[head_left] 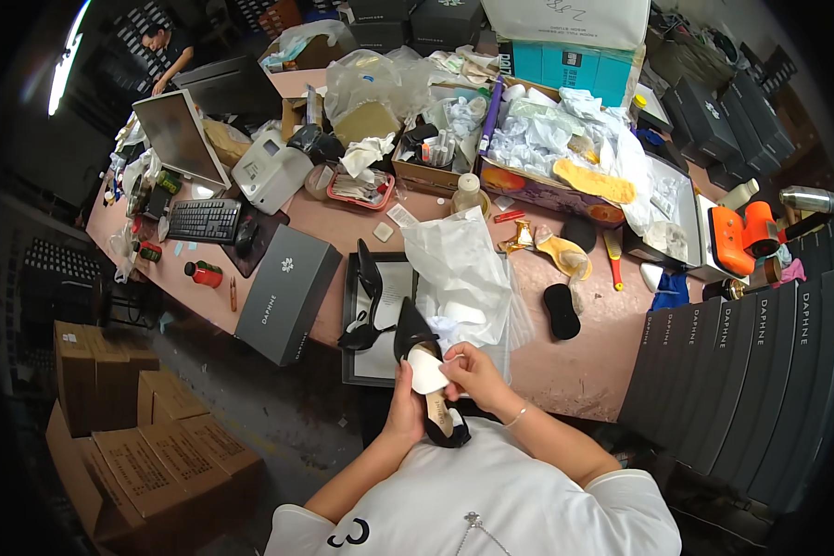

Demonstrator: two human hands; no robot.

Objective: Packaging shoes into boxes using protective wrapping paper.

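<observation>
My left hand (403,410) is closed round the side of a black pointed-toe shoe (415,326), held toe away from me just above my lap. In my right hand (475,374), thumb and fingers pinch a flat white pad (426,372) at the shoe's opening; the pale insole shows behind it. Under the shoe's toe lies an open dark grey shoebox (366,378). Its matching black shoe (369,287) rests on its side in the box's left part. White tissue paper (449,255) spreads over the right part of the box.
A closed grey shoebox (287,295) stands left of the open one. A black brush-like block (562,311) and a red-yellow handled tool (613,259) lie right. Stacked shoeboxes (727,371) rise at the right edge. Cartons (157,463) sit on the floor left. A person (169,51) works far left.
</observation>
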